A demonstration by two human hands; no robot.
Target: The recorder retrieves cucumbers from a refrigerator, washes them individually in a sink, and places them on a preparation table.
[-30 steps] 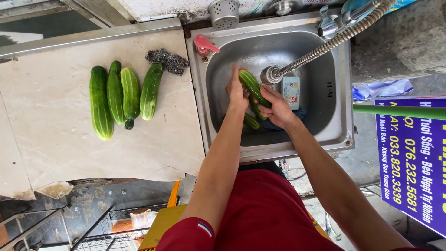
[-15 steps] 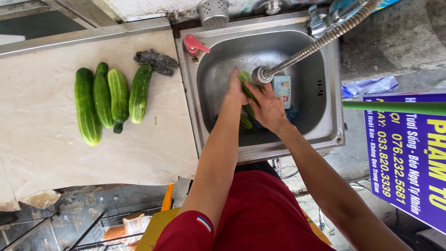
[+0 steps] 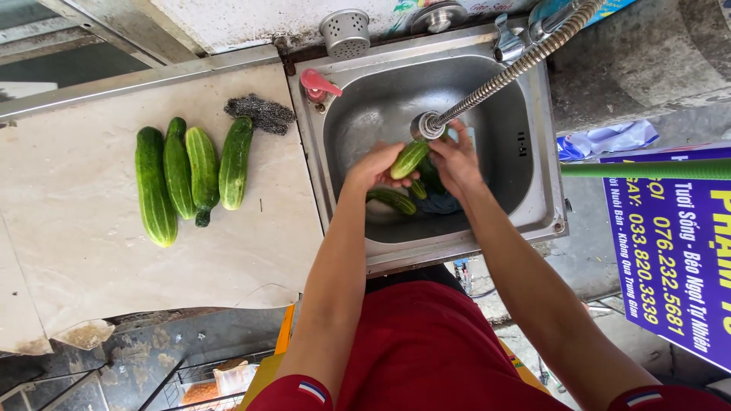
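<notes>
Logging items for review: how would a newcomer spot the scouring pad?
Start at the steel sink, then look left onto the pale counter. The scouring pad lies at the top of the four cucumbers, touching the rightmost; it alone is grey, wiry and tangled.

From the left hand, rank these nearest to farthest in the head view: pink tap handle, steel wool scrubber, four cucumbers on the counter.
From the left hand:
1. Pink tap handle, sink's back-left corner.
2. Steel wool scrubber, counter beside the sink.
3. Four cucumbers on the counter, farthest left.
</notes>
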